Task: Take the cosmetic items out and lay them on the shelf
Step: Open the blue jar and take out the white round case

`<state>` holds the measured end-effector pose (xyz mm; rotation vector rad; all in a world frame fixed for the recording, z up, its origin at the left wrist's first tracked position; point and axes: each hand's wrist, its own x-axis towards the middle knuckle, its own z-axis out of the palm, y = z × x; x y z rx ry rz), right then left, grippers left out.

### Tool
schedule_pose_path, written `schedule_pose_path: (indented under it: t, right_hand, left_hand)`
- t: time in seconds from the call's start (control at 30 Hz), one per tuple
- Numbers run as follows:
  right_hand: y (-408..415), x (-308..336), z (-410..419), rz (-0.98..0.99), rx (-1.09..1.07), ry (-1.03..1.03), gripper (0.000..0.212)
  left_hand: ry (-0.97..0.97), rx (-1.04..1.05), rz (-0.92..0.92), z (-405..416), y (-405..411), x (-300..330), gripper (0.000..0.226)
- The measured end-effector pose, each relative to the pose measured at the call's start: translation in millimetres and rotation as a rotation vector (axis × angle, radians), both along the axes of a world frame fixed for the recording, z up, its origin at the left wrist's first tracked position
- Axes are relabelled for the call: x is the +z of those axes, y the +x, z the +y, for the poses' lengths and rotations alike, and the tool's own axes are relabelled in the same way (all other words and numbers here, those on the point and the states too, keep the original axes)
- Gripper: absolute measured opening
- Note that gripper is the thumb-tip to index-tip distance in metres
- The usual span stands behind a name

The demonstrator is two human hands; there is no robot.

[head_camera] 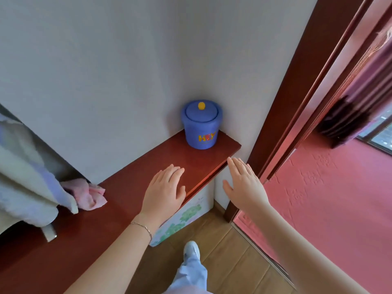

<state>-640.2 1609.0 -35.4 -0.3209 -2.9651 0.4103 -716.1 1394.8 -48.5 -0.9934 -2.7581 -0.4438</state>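
step: reaching toward the lidded blue pot (201,126) | pot: back corner of shelf (135,179) | left hand (164,190), right hand (244,184): fingers straight, holding nothing | next: likely lift lid by yellow knob (201,105)

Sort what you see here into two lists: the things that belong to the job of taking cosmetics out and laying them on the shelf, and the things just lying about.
Part of the job:
blue lidded pot, lid on
wooden shelf
left hand, open
right hand, open

Just lying about:
pink cloth
fleecy blanket
green-patterned box under the shelf
curtain
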Motion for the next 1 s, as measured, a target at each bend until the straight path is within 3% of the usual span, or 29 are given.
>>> schedule_pose_path:
  t: [0.5,0.8,1.0]
  right_hand:
    - [-156.8,32.6,48.3,-0.067,-0.130,-0.287,0.078]
    - [-198.7,24.6,59.0,-0.072,-0.053,-0.432,0.100]
    - [-201.8,16.8,67.1,-0.118,-0.029,-0.433,0.104]
  left_hand:
    - [0.281,-0.094,-0.106,101.8,-185.0,43.2,0.047]
    - [0.238,-0.156,-0.249,142.9,-221.5,31.2,0.046]
    - [0.296,-0.164,-0.183,146.3,-225.9,23.1,0.032]
